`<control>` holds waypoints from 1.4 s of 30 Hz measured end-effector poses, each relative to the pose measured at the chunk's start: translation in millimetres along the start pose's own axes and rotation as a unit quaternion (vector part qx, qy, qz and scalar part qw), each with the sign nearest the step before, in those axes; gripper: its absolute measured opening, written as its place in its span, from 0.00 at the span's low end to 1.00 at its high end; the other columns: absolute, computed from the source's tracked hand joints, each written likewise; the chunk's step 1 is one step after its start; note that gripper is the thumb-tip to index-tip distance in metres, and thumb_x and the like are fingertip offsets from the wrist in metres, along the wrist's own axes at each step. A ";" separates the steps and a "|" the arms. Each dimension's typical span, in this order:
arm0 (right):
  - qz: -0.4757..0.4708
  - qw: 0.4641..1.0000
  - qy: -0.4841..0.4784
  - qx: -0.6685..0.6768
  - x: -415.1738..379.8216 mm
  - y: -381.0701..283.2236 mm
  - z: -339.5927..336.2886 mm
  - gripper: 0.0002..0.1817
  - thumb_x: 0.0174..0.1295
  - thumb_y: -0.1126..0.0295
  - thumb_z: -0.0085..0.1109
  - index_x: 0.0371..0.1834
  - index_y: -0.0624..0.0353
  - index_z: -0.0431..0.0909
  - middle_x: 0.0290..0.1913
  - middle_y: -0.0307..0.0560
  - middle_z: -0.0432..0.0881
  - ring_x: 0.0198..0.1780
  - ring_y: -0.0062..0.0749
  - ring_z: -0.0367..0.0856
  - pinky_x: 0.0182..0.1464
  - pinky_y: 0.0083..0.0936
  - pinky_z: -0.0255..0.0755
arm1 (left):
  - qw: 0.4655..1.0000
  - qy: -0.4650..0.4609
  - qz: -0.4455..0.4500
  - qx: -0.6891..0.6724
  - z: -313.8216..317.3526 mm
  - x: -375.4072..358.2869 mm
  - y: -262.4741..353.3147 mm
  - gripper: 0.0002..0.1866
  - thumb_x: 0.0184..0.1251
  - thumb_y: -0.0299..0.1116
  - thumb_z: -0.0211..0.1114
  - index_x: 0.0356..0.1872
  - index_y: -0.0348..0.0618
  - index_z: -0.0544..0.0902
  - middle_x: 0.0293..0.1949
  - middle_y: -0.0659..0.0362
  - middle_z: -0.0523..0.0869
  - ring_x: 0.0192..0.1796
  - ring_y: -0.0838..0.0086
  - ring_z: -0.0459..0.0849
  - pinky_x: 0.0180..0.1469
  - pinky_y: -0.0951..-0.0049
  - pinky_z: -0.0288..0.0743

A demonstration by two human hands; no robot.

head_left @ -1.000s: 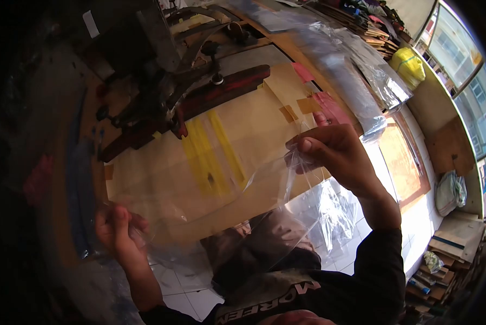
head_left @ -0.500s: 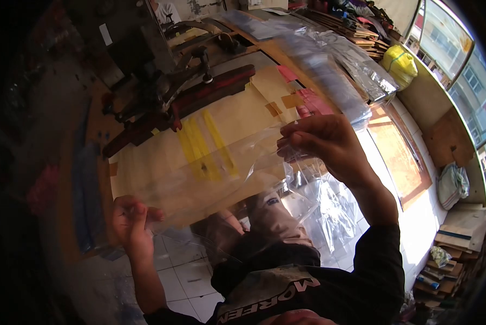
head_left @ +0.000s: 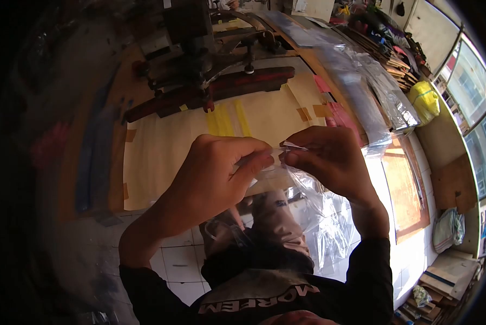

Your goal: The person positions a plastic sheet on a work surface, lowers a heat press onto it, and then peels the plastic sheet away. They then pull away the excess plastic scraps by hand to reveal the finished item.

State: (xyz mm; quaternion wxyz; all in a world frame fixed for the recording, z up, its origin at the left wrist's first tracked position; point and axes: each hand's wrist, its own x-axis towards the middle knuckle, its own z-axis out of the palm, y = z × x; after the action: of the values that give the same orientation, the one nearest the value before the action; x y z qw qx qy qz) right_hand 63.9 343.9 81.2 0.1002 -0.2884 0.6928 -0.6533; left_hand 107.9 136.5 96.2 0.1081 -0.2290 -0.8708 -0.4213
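Clear film: gathered sheet of plastic (head_left: pixel 321 214), its top margin held up at the fingertips above the near edge of the worktop (head_left: pixel 112 157), right of that edge's middle.
Film from fingers: the bright bulk drops from the right fingers toward the wearer and to the right, beyond the near edge, over the floor tiles; the rest is too see-through to trace.
Long axis: the visible folds run downward from the pinch, slanting right; the sheet's full outline cannot be told.
Nearer hand: the right; the hanging folds lie just below it, while the left meets the film only at its top margin.
Right hand (head_left: pixel 329 160): thumb and fingers pinched together on the margin.
Left hand (head_left: pixel 213 170): thumb and forefinger closed on the margin, coming in from the left.
Gap between hands: fingertips near each other but apart, a short bit of film bridging them.
Under the hands: a tan sheet (head_left: pixel 164 157) on the worktop, reaching its near edge, with yellow strips (head_left: pixel 221 122) just beyond the fingers and brown tape (head_left: pixel 303 114) toward the right edge.
Beyond: a dark red bar (head_left: pixel 248 81) across the tan sheet's far side.
Right edge: pink material (head_left: pixel 339 115), then more plastic sheeting (head_left: pixel 381 95) outside it.
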 end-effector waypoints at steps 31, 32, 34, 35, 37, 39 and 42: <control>-0.007 0.998 0.045 -0.049 17.1 8.6 -3.7 0.07 0.59 0.76 0.62 0.34 0.72 0.81 0.32 0.49 0.85 0.36 0.23 0.84 0.39 0.17 0.78 | 0.991 0.002 -0.089 -0.099 12.9 18.0 -15.2 0.08 0.59 0.21 0.65 0.39 0.29 0.83 0.32 0.53 0.87 0.35 0.78 0.85 0.39 0.81 0.79; 0.002 0.999 0.039 -0.035 18.3 8.1 -4.8 0.08 0.59 0.75 0.62 0.35 0.72 0.81 0.33 0.50 0.85 0.36 0.24 0.84 0.39 0.17 0.78 | 0.991 0.003 -0.089 -0.100 11.9 18.7 -14.4 0.08 0.59 0.21 0.65 0.39 0.29 0.83 0.32 0.53 0.87 0.35 0.78 0.85 0.39 0.81 0.79; 0.012 0.999 0.032 -0.022 20.1 9.5 -7.3 0.08 0.58 0.75 0.63 0.35 0.72 0.81 0.33 0.50 0.85 0.36 0.25 0.84 0.40 0.18 0.78 | 0.992 -0.012 -0.084 -0.096 10.1 19.9 -13.6 0.08 0.59 0.21 0.65 0.40 0.29 0.83 0.32 0.52 0.87 0.36 0.78 0.85 0.39 0.79 0.79; 0.009 0.999 0.023 -0.047 21.1 12.1 -9.0 0.09 0.58 0.74 0.63 0.35 0.72 0.81 0.34 0.50 0.85 0.37 0.26 0.84 0.41 0.19 0.78 | 0.992 -0.011 -0.083 -0.097 10.3 20.0 -14.0 0.08 0.59 0.21 0.65 0.40 0.29 0.83 0.32 0.52 0.87 0.36 0.78 0.85 0.39 0.79 0.79; 0.006 0.997 0.014 -0.073 21.2 11.6 -9.1 0.10 0.58 0.74 0.64 0.35 0.72 0.81 0.35 0.51 0.85 0.38 0.26 0.84 0.42 0.20 0.78 | 0.993 -0.020 -0.085 -0.082 10.8 20.4 -15.0 0.09 0.59 0.20 0.64 0.40 0.29 0.83 0.33 0.52 0.87 0.37 0.78 0.85 0.40 0.78 0.78; 0.015 0.996 0.027 -0.080 19.3 6.8 -7.2 0.11 0.57 0.73 0.64 0.36 0.73 0.81 0.34 0.51 0.85 0.38 0.26 0.84 0.43 0.21 0.78 | 0.993 -0.019 -0.088 -0.082 10.9 20.9 -16.3 0.09 0.59 0.20 0.64 0.40 0.29 0.83 0.33 0.52 0.87 0.37 0.78 0.85 0.41 0.78 0.79; 0.001 0.997 0.022 -0.071 20.8 11.2 -9.9 0.10 0.57 0.75 0.63 0.37 0.73 0.81 0.34 0.51 0.85 0.38 0.25 0.84 0.43 0.20 0.77 | 0.993 -0.018 -0.085 -0.078 11.5 20.6 -17.6 0.08 0.59 0.20 0.64 0.40 0.30 0.83 0.34 0.52 0.87 0.38 0.77 0.85 0.42 0.78 0.79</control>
State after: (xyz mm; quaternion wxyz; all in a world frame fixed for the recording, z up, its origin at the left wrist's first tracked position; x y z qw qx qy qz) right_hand 38.9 341.0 76.7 0.0647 -0.2791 0.7402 -0.6083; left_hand 81.3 142.4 84.9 0.0382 -0.1695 -0.8532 -0.4919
